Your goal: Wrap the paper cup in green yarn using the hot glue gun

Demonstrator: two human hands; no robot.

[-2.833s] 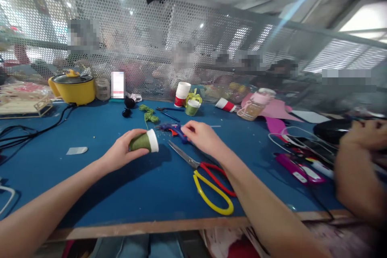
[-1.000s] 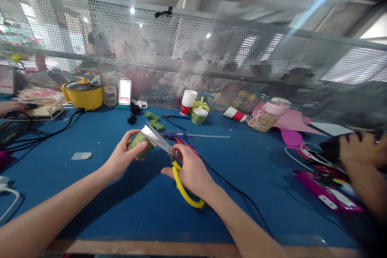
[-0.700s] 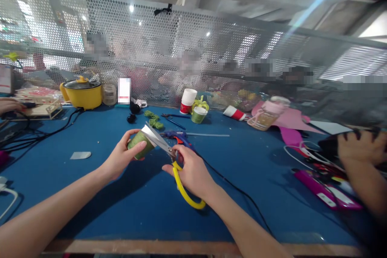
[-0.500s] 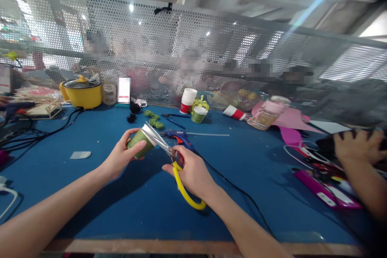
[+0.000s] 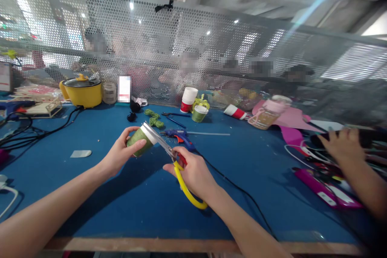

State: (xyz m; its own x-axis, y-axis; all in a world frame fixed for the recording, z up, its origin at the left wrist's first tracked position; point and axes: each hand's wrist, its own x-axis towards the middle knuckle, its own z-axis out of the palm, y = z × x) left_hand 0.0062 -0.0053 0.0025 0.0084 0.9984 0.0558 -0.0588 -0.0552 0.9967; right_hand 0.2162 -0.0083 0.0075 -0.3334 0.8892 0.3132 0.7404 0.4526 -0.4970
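My left hand [image 5: 123, 150] is wrapped round a paper cup [image 5: 141, 141] covered in green yarn, tilted with its white rim toward the right. In my right hand [image 5: 193, 171] is a pair of scissors [image 5: 165, 143] with yellow handles. Their blades lie along the cup's white rim and look nearly closed. Whether they bite into the rim I cannot tell. Just beyond the scissors a blue glue gun [image 5: 180, 135] rests on the table. Loose green yarn [image 5: 154, 119] lies behind the cup.
Pliers [image 5: 177, 117], stacked paper cups [image 5: 189, 98] and a green-wrapped cup [image 5: 199, 113] stand farther back. A yellow electric pot [image 5: 82, 92] is at the left. On the right, a co-worker's hand [image 5: 346, 145] reaches over cables near a magenta power strip [image 5: 326, 189].
The scissor blades have closed together at the cup's rim. The co-worker's hand on the right has shifted slightly left. My left hand stays nearly still.
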